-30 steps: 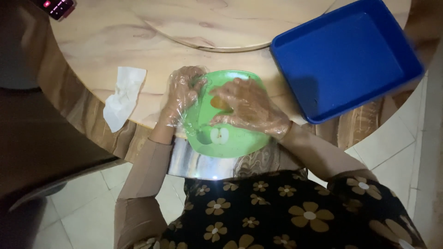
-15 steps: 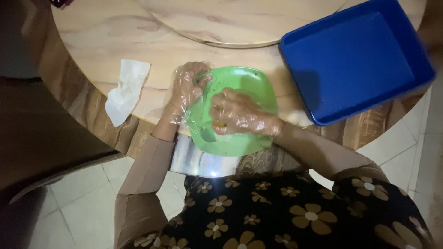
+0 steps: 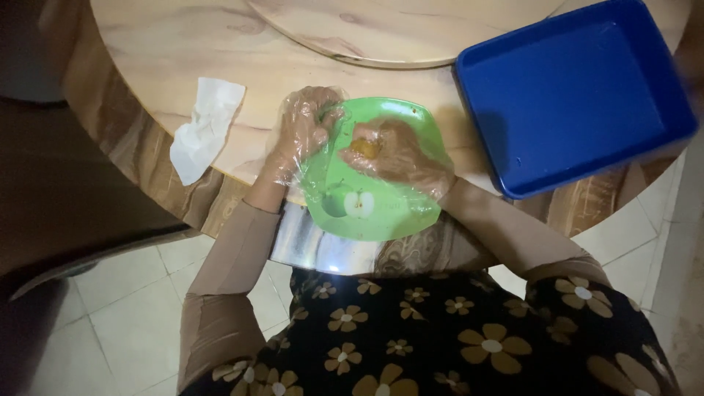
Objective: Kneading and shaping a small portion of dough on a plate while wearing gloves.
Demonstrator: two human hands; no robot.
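Note:
A green plastic cutting board [image 3: 381, 213] with an apple picture lies at the near edge of a round wooden table [image 3: 242, 59], partly overhanging it. Both my hands wear clear plastic gloves. My left hand [image 3: 297, 136] rests on the board's left edge, fingers curled around it. My right hand [image 3: 400, 158] lies on the board with its fingers closed around a small orange-yellow piece of food [image 3: 364, 149]. What exactly the food is I cannot tell.
A blue rectangular plastic tray [image 3: 579, 95] stands on the table to the right of the board. A crumpled white tissue [image 3: 202, 128] lies to the left. A round wooden turntable [image 3: 396, 29] sits farther back. A shiny metal container [image 3: 315, 249] is under the board on my lap.
My right hand has turned and lifted its fingers, so the orange-yellow piece now shows in its grip. The left hand stays at the board's left edge.

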